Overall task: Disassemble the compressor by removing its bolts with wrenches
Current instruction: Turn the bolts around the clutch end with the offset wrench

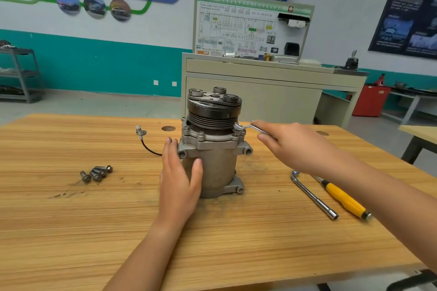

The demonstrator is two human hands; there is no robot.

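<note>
The compressor [212,160] stands upright on the surface [71,220], its long axis vertical and its pulley [214,106] end on top. My left hand [178,172] lies flat-fingered against its body, bracing it. My right hand [290,146] grips the wrench [248,127], whose ring end sits at the flange [238,136] on the compressor's right. If I pull hard, the ring could slip off its bolt. The tall housing could also tip or twist, since only my palm steadies it.

Single head view, angled forward-down, close over wooden table [71,220].
</note>
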